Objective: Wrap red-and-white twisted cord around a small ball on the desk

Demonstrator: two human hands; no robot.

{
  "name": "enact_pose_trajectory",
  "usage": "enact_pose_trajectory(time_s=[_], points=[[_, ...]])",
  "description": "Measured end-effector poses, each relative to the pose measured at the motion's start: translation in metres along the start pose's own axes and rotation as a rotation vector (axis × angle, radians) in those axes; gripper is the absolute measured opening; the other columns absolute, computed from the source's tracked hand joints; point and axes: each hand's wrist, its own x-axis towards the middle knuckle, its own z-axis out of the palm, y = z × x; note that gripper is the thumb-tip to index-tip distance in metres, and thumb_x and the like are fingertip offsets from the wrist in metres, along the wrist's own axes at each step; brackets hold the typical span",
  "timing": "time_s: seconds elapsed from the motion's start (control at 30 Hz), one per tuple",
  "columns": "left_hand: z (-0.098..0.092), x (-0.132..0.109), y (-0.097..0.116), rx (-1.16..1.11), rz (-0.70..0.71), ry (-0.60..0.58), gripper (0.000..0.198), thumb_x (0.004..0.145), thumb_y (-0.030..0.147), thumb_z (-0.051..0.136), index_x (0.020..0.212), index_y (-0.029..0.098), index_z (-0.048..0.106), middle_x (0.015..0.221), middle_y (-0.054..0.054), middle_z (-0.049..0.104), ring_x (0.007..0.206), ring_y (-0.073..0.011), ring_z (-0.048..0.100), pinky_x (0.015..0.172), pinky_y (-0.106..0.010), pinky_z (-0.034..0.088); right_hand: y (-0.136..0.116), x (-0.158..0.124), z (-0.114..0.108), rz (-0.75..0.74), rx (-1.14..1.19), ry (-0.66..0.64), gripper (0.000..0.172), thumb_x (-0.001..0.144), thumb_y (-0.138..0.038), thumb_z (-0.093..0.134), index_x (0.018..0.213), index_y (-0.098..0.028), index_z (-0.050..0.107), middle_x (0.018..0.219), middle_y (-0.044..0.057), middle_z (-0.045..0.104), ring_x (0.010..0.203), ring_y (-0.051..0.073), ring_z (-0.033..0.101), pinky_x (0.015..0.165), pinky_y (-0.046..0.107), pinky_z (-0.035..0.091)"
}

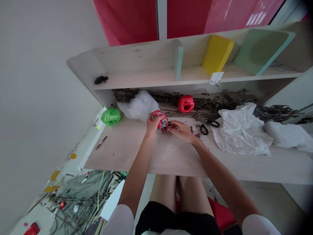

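A ball of red, white and green yarn (159, 119) is held just above the desk, near its middle. Wrapped round the ball's left side, my left hand (152, 125) grips it. At the ball's lower right, my right hand (180, 130) pinches strands that hang from it. White stuffing (140, 106) lies behind and left of the hands. A red roll of plastic twine (186, 103) sits behind them to the right, and a green roll (111, 116) is at the desk's left end.
Scissors (204, 129) lie right of my hands, beside crumpled white paper (242, 130). Dry twigs (215, 102) run along the back under the shelf (146, 78). A pen (101, 142) is on the left. More twigs cover the floor at lower left.
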Motion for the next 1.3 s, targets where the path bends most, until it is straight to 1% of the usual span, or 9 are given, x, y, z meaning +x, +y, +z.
enact_pose_trajectory(time_s=[0.17, 0.33, 0.53, 0.63, 0.7, 0.83, 0.93, 1.1, 1.3], points=[[0.001, 0.0, -0.001, -0.018, -0.013, -0.005, 0.031, 0.052, 0.023, 0.073, 0.081, 0.02, 0.061, 0.077, 0.001, 0.068, 0.066, -0.0124, 0.063, 0.064, -0.026, 0.05, 0.003, 0.001, 0.001, 0.006, -0.061, 0.003, 0.015, 0.07, -0.023, 0.066, 0.084, -0.022, 0.071, 0.084, 0.001, 0.072, 0.075, 0.016, 0.065, 0.077, 0.031, 0.051], [0.0, 0.0, -0.003, -0.045, -0.052, -0.05, 0.031, 0.052, 0.024, 0.072, 0.082, 0.02, 0.063, 0.078, 0.0, 0.069, 0.066, -0.0128, 0.063, 0.063, -0.025, 0.05, 0.008, 0.002, 0.002, 0.047, -0.009, 0.058, 0.022, 0.065, -0.024, 0.068, 0.087, -0.022, 0.063, 0.089, 0.001, 0.07, 0.074, 0.015, 0.063, 0.069, 0.029, 0.05], [0.0, -0.001, 0.002, -0.045, -0.09, -0.045, 0.033, 0.051, 0.025, 0.073, 0.081, 0.02, 0.064, 0.076, 0.001, 0.068, 0.064, -0.0129, 0.062, 0.061, -0.026, 0.05, 0.006, 0.003, -0.001, 0.047, -0.068, 0.258, 0.021, 0.061, -0.019, 0.063, 0.079, -0.023, 0.054, 0.077, -0.002, 0.062, 0.067, 0.014, 0.058, 0.063, 0.027, 0.046], [-0.001, -0.002, 0.003, -0.022, -0.109, -0.065, 0.033, 0.051, 0.027, 0.074, 0.081, 0.02, 0.064, 0.073, 0.001, 0.067, 0.064, -0.0134, 0.061, 0.058, -0.026, 0.049, 0.003, 0.004, -0.003, 0.028, 0.0, 0.364, 0.021, 0.06, -0.019, 0.062, 0.075, -0.023, 0.05, 0.074, -0.004, 0.058, 0.066, 0.013, 0.056, 0.062, 0.026, 0.046], [-0.002, -0.003, 0.003, -0.003, -0.145, -0.098, 0.033, 0.051, 0.028, 0.074, 0.081, 0.02, 0.064, 0.072, 0.001, 0.066, 0.064, -0.0143, 0.061, 0.058, -0.026, 0.049, -0.001, 0.005, -0.004, 0.021, 0.078, 0.396, 0.022, 0.059, -0.019, 0.064, 0.074, -0.024, 0.049, 0.073, -0.005, 0.055, 0.065, 0.012, 0.055, 0.062, 0.025, 0.046], [-0.005, -0.005, 0.004, -0.012, -0.288, -0.18, 0.032, 0.052, 0.031, 0.073, 0.081, 0.019, 0.066, 0.078, -0.002, 0.069, 0.071, -0.0173, 0.064, 0.062, -0.029, 0.051, -0.01, 0.004, -0.004, 0.022, 0.169, 0.415, 0.027, 0.058, -0.023, 0.072, 0.074, -0.023, 0.05, 0.075, -0.005, 0.054, 0.064, 0.01, 0.053, 0.063, 0.025, 0.046], [-0.009, -0.004, 0.006, -0.093, -0.368, -0.196, 0.027, 0.056, 0.031, 0.071, 0.081, 0.02, 0.067, 0.084, -0.004, 0.071, 0.078, -0.0193, 0.066, 0.068, -0.031, 0.054, -0.017, 0.001, -0.005, 0.032, 0.206, 0.393, 0.027, 0.058, -0.024, 0.074, 0.075, -0.022, 0.054, 0.079, -0.003, 0.058, 0.07, 0.012, 0.057, 0.066, 0.026, 0.047], [-0.012, -0.002, 0.011, -0.176, -0.399, -0.165, 0.025, 0.058, 0.03, 0.068, 0.082, 0.021, 0.066, 0.084, -0.004, 0.071, 0.078, -0.0219, 0.067, 0.068, -0.037, 0.056, -0.02, 0.0, -0.007, 0.047, 0.258, 0.319, 0.025, 0.059, -0.028, 0.076, 0.079, -0.022, 0.062, 0.083, -0.001, 0.064, 0.075, 0.014, 0.06, 0.07, 0.028, 0.05], [-0.012, -0.001, 0.012, -0.156, -0.365, -0.181, 0.027, 0.059, 0.031, 0.067, 0.084, 0.021, 0.064, 0.086, -0.005, 0.071, 0.082, -0.024, 0.067, 0.072, -0.04, 0.056, -0.017, 0.004, -0.008, 0.056, 0.24, 0.344, 0.02, 0.062, -0.032, 0.074, 0.078, -0.022, 0.066, 0.081, -0.001, 0.066, 0.07, 0.013, 0.06, 0.068, 0.027, 0.05]])
